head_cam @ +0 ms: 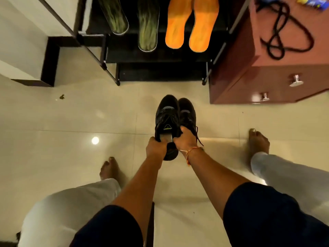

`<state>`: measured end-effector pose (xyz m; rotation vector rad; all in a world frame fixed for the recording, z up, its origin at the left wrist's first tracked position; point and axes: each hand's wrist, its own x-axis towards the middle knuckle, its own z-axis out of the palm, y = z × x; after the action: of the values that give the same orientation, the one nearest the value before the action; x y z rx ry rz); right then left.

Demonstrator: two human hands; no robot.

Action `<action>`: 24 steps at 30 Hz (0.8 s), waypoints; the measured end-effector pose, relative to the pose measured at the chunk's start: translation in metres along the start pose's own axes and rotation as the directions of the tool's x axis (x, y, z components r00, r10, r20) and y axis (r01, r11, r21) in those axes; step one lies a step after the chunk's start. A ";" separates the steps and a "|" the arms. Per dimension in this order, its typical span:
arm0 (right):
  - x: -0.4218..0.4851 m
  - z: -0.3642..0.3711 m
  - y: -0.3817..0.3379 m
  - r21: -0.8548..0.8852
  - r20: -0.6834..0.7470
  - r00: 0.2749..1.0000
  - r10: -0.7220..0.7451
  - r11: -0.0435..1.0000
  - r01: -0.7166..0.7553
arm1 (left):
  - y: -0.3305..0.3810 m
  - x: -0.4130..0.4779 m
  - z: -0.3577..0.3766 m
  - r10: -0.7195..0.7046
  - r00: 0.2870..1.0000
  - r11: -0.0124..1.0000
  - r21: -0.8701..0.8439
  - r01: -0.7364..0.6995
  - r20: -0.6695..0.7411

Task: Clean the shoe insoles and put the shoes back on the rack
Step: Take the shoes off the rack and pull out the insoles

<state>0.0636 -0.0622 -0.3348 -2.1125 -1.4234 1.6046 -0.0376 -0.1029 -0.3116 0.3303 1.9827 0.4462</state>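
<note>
I hold a pair of black shoes [175,120] out in front of me, side by side, toes pointing away toward the rack, above the pale tiled floor [71,118]. The left shoe's tongue carries a small triangular badge with a yellow-green edge — I can read no lettering on it. A grey insole [165,137] shows in that shoe's opening, just under my thumb.

My left hand [155,148] is clenched on the heel end of the left shoe, fingers curled tight and pressed together around the collar. My right hand [186,138] grips the right shoe at its opening, fingers wrapped over the edge and pinching it, a loose lace hanging past my wrist. That wrist wears an orange thread band [191,151]. Both forearms reach straight forward, nearly parallel, dark sleeves [267,214] at the elbows.

Ahead stands the black shoe rack [160,57]. On its shelf lie two orange insoles [188,27] touching each other, and to their left two greenish insoles [131,24] set apart. Right of the rack is a reddish-brown drawer cabinet [267,77] with metal knobs; on top lies a black cord [284,31] and a blue-and-yellow packet, too blurred to read. My bare feet [258,141] are planted wide on the tiles.
</note>
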 end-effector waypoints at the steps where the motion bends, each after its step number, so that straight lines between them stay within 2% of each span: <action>1: 0.013 0.006 0.008 0.019 0.012 1.000 0.018 1.000 -0.018 | -0.003 0.010 0.005 -0.006 1.000 1.000 0.008 0.007 -0.017; 7: 0.070 0.031 0.036 0.035 0.044 0.998 0.050 0.998 -0.052 | -0.020 0.071 0.037 -0.077 0.996 0.996 -0.049 0.075 -0.045; 14: 0.090 0.035 0.057 -0.142 0.050 0.995 0.087 0.987 -0.079 | -0.034 0.102 0.071 -0.108 0.992 0.994 0.009 0.109 -0.067; 20: 0.093 0.033 0.061 -0.211 0.163 0.981 0.106 0.975 -0.070 | -0.045 0.108 0.061 -0.093 0.991 0.987 0.123 0.104 -0.094; 24: 0.073 0.031 0.054 -0.200 0.139 0.982 0.126 0.975 -0.097 | -0.043 0.089 0.044 -0.083 0.994 0.987 0.131 0.091 -0.065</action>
<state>0.0699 -0.0510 -0.4301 -2.2557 -1.5923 1.7676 -0.0375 -0.0970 -0.4197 0.3158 2.0809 0.2707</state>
